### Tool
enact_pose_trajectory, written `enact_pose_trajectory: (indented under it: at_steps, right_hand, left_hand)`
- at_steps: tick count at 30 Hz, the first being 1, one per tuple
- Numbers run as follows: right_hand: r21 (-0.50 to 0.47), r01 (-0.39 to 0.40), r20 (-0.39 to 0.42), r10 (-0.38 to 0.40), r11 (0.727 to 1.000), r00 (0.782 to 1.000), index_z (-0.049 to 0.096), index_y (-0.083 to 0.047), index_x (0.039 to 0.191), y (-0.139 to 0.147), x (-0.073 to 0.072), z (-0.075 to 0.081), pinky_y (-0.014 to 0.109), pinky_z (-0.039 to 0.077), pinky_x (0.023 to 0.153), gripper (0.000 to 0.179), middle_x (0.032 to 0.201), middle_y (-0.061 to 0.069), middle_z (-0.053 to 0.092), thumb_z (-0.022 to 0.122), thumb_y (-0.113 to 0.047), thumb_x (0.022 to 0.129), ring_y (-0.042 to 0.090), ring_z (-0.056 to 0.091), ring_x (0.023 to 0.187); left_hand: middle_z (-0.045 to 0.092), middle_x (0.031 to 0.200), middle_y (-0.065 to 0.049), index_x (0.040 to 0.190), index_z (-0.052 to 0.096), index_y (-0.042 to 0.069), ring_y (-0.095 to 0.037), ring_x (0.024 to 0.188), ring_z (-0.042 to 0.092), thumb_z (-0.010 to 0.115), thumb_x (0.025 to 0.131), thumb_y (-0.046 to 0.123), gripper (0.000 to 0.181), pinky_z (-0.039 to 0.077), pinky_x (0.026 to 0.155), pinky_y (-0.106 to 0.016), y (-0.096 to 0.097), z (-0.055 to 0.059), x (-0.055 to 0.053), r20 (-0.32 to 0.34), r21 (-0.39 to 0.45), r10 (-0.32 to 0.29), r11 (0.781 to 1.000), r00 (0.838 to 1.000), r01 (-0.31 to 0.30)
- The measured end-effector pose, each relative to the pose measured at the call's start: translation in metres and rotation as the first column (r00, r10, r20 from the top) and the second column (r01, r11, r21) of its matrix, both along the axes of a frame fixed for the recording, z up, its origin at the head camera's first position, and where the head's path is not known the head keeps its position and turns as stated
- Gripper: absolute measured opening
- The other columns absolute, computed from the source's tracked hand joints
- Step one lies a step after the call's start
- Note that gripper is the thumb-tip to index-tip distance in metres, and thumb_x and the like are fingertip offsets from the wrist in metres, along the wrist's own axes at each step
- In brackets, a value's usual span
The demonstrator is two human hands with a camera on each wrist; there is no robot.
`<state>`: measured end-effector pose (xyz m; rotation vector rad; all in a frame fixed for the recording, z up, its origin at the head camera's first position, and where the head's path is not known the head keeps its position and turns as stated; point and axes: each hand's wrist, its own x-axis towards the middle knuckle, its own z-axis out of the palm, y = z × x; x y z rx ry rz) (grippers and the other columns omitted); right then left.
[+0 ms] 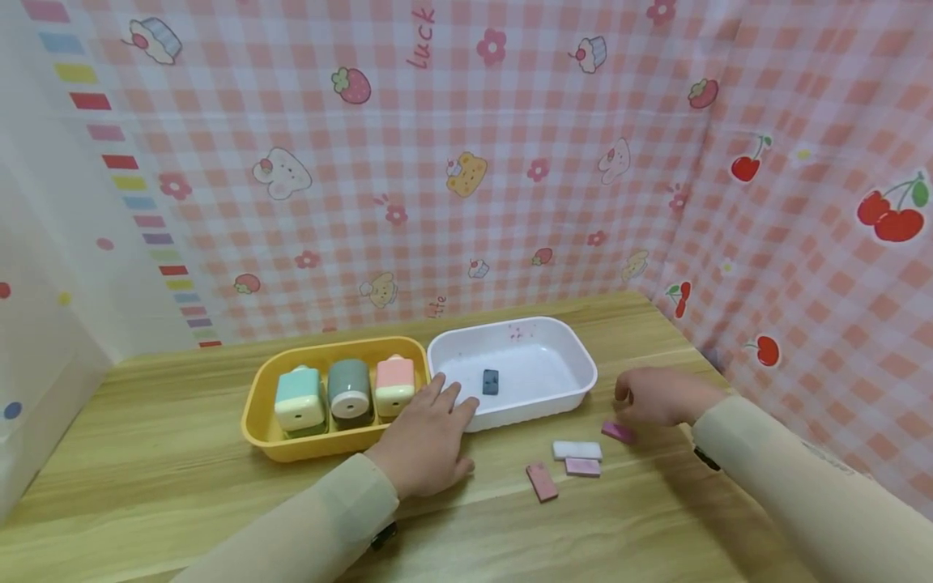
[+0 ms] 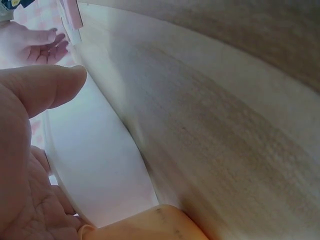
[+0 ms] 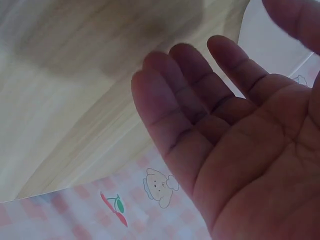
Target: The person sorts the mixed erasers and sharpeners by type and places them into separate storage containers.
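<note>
My left hand (image 1: 430, 441) has its fingers extended over the near left rim of the white tray (image 1: 543, 414), where that tray meets the yellow tray (image 1: 291, 450). In the left wrist view the thumb stands apart from the fingers. My right hand (image 1: 663, 395) is over the table right of the white tray, its fingers loosely bent and the palm bare in the right wrist view. Just below its fingertips lies a magenta eraser-like block (image 1: 618, 432). Inside the white tray is a dark grey block (image 1: 491, 381).
A white block (image 1: 577, 451), a lilac block (image 1: 583, 467) and a pink block (image 1: 542, 482) lie before the white tray. Teal (image 1: 299, 398), grey (image 1: 349, 387) and pink (image 1: 395, 385) pencil sharpeners stand in the yellow tray. Checked cloth (image 1: 437, 227) hangs behind the table.
</note>
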<state>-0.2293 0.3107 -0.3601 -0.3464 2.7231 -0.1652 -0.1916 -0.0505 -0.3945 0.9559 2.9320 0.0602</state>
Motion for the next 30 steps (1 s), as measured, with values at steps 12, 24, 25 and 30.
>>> enact_pose_trajectory:
  at_steps: [12, 24, 25, 30]
  right_hand:
    - [0.011, -0.007, 0.0, 0.007, 1.0, 1.0, 0.067, -0.016, 0.094, -0.002, 0.017, -0.012, 0.033, 0.048, 0.067, 0.027, 0.085, -0.003, 0.064, 0.086, -0.021, 0.076, 0.018, 0.057, 0.078]
    - [0.006, -0.046, -0.03, 0.046, 0.999, 0.998, 0.065, -0.017, 0.08, -0.011, 0.017, -0.02, 0.029, 0.043, 0.059, 0.013, 0.074, -0.004, 0.06, 0.076, -0.012, 0.082, 0.015, 0.053, 0.068]
    - [0.005, -0.046, -0.031, 0.047, 0.999, 0.998, 0.065, -0.017, 0.08, -0.012, 0.017, -0.02, 0.029, 0.043, 0.06, 0.012, 0.074, -0.003, 0.06, 0.076, -0.013, 0.082, 0.015, 0.054, 0.068]
    - [0.007, -0.045, -0.027, 0.045, 0.999, 0.999, 0.065, -0.015, 0.08, -0.014, 0.016, -0.019, 0.03, 0.044, 0.061, 0.011, 0.074, -0.003, 0.06, 0.075, -0.014, 0.085, 0.016, 0.054, 0.069]
  left_hand:
    - [0.039, 0.167, -0.019, 0.16, 0.044, 0.013, -0.043, 0.16, 0.026, 0.069, 0.096, 0.053, 0.079, 0.022, 0.132, -0.054, 0.001, -0.003, 0.0, 0.001, 0.002, 0.01, 1.0, 1.0, -0.01]
    - [0.039, 0.168, -0.018, 0.16, 0.044, 0.014, -0.042, 0.16, 0.026, 0.069, 0.096, 0.053, 0.079, 0.022, 0.133, -0.053, 0.002, -0.001, 0.002, -0.001, -0.005, 0.025, 1.0, 1.0, -0.025]
    - [0.04, 0.167, -0.018, 0.16, 0.044, 0.014, -0.042, 0.16, 0.026, 0.069, 0.096, 0.053, 0.079, 0.022, 0.132, -0.053, 0.002, -0.002, 0.002, -0.003, -0.004, 0.024, 1.0, 1.0, -0.024]
    - [0.04, 0.167, -0.018, 0.16, 0.044, 0.014, -0.042, 0.16, 0.026, 0.069, 0.096, 0.053, 0.079, 0.023, 0.132, -0.053, 0.002, -0.003, 0.001, -0.009, -0.005, 0.023, 1.0, 1.0, -0.023]
